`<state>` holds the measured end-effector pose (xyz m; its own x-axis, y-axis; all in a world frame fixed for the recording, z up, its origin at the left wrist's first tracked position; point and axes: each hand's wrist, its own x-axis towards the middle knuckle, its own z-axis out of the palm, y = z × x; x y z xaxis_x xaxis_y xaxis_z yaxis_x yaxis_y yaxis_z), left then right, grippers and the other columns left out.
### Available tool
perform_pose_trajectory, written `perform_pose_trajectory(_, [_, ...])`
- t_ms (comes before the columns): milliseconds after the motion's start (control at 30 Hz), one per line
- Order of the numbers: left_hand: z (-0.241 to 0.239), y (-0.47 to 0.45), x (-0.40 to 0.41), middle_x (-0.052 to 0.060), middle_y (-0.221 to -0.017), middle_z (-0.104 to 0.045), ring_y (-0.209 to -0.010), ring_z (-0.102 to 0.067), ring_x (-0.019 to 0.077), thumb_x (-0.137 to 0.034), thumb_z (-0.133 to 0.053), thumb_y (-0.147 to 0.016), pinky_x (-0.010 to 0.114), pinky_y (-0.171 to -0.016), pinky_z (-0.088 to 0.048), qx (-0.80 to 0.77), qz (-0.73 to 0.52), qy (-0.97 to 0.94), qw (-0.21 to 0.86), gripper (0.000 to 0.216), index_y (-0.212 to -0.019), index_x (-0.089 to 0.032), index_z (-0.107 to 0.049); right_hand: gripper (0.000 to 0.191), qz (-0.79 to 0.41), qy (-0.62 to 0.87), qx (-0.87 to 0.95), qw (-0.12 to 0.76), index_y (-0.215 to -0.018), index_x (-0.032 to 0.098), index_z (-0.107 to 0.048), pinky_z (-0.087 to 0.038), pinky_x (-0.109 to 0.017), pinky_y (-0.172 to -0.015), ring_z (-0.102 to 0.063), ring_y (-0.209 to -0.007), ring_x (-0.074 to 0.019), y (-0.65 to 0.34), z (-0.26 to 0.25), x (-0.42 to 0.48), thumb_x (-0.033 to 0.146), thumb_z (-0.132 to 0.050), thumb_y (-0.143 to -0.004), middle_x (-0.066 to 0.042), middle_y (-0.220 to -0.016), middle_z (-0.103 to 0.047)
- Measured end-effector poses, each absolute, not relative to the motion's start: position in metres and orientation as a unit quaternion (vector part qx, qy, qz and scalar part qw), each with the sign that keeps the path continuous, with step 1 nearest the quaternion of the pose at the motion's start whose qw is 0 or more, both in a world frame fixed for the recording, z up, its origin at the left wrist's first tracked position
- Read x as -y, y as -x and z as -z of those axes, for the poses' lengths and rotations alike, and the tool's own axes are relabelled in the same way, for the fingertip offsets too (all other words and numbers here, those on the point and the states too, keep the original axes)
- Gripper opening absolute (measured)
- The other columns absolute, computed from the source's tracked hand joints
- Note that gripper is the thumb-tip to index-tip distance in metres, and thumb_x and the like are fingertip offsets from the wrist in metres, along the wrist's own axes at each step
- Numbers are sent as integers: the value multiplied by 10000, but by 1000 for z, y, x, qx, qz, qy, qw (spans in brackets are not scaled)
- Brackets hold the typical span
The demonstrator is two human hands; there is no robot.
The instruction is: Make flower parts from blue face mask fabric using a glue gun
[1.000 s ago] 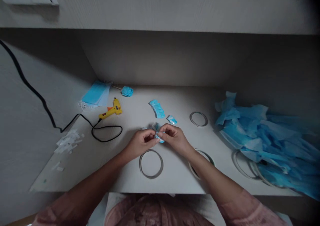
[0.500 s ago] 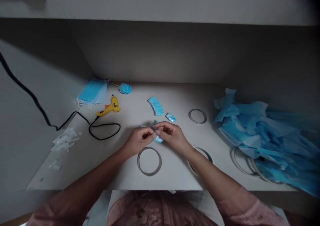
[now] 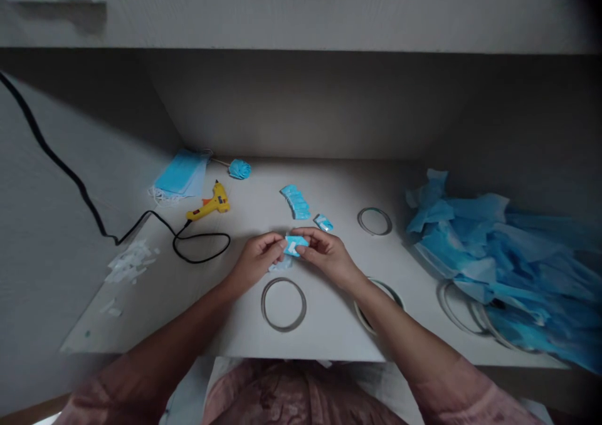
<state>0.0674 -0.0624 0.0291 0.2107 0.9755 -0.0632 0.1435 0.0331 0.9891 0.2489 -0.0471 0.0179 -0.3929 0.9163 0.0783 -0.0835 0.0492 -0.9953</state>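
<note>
Between my two hands is a small folded piece of blue mask fabric point(image 3: 291, 244) with a white strip on its face. My left hand point(image 3: 258, 257) pinches its left end between thumb and fingers. The right end is held by my right hand point(image 3: 328, 256), thumb in front and fingers behind. Under the left fingertips a paler bluish piece point(image 3: 281, 264) shows; whether it is held or lies on the table I cannot tell. Just beyond my hands lie a small blue folded piece point(image 3: 323, 222) and an overlapping row of blue folded pieces point(image 3: 295, 202).
A yellow glue gun point(image 3: 209, 204) with a looped black cord lies left, near white strips point(image 3: 132, 261). Behind it are stacked face masks point(image 3: 181, 173) and a blue fabric rose point(image 3: 239, 169). Rolls of tape, one a thin ring point(image 3: 305, 304), lie around; blue fabric point(image 3: 498, 249) is heaped right.
The blue piece between my hands has turned so its white-stripped face shows more fully. The paler piece now appears below my left fingers. The view has shifted slightly.
</note>
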Motion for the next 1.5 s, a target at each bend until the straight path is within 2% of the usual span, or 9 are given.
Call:
perform_pose_trajectory(267, [-23,-68,62,-42,-597,-443,-558,-390,79,-401,-628,-751,202,-511,-303,-477,-384,-586,530,284,-669,-151,-523,352,-585,369,585,424,-1067,226,-674,-409,-255,-620,-497,-630,-108,-250,-14,46,369,-740,-752,33,-686,-558])
perform_pose_trajectory(600, [-27,-63,59,-42,-585,-467,-539,-403,76,-391,-627,-734,201,-519,-340,-484,-407,-553,542,255,-689,-159,-531,351,-623,372,534,434,-1092,207,-677,-468,-313,-753,-579,-687,-132,-254,-25,47,434,-661,-824,4,-708,-626])
perform_pose_trajectory(800, [-22,-63,57,-44,-597,-482,-538,-408,72,-404,-633,-740,191,-508,-331,-489,-409,-552,537,256,-736,-158,-564,353,-613,360,557,428,-1065,217,-689,-434,-277,-676,-532,-666,-119,-251,-24,47,406,-723,-769,16,-701,-587])
perform_pose_trajectory(933, [-23,-65,56,-43,-591,-500,-525,-427,77,-433,-614,-759,196,-508,-342,-500,-420,-529,542,274,-764,-163,-567,343,-598,362,567,437,-1049,221,-692,-435,-281,-682,-525,-658,-120,-250,-22,47,412,-720,-765,18,-698,-586])
perform_pose_trajectory(1000, [-24,-66,56,-42,-612,-518,-528,-440,82,-417,-606,-774,199,-507,-344,-507,-450,-521,519,253,-815,-170,-568,329,-588,369,564,447,-1035,217,-690,-437,-287,-692,-528,-664,-125,-250,-22,47,403,-718,-765,15,-702,-591])
perform_pose_trajectory(1100, [-27,-66,61,-35,-637,-535,-557,-456,91,-339,-603,-790,206,-536,-353,-530,-505,-546,408,164,-802,-181,-566,308,-567,385,559,467,-1029,218,-687,-437,-288,-692,-535,-677,-130,-249,-20,46,386,-709,-772,11,-713,-599])
perform_pose_trajectory(1233, [-28,-67,68,-19,-625,-555,-568,-465,100,-248,-606,-799,222,-573,-347,-525,-454,-666,275,100,-724,-184,-621,298,-548,390,567,477,-1036,221,-687,-441,-279,-676,-540,-668,-125,-249,-19,47,371,-703,-780,11,-721,-615])
perform_pose_trajectory(1333, [-26,-68,68,-6,-663,-591,-595,-484,107,-228,-597,-816,225,-586,-344,-509,-407,-721,235,89,-786,-194,-673,291,-550,391,572,466,-1024,221,-687,-467,-295,-712,-578,-704,-137,-248,-20,48,368,-710,-773,-4,-759,-656])
perform_pose_trajectory(1500, [-22,-69,65,-6,-680,-608,-593,-493,105,-209,-589,-820,221,-575,-345,-532,-384,-716,240,101,-839,-189,-686,267,-551,381,586,456,-1026,227,-687,-484,-300,-736,-613,-742,-142,-247,-18,50,324,-706,-778,-16,-825,-695])
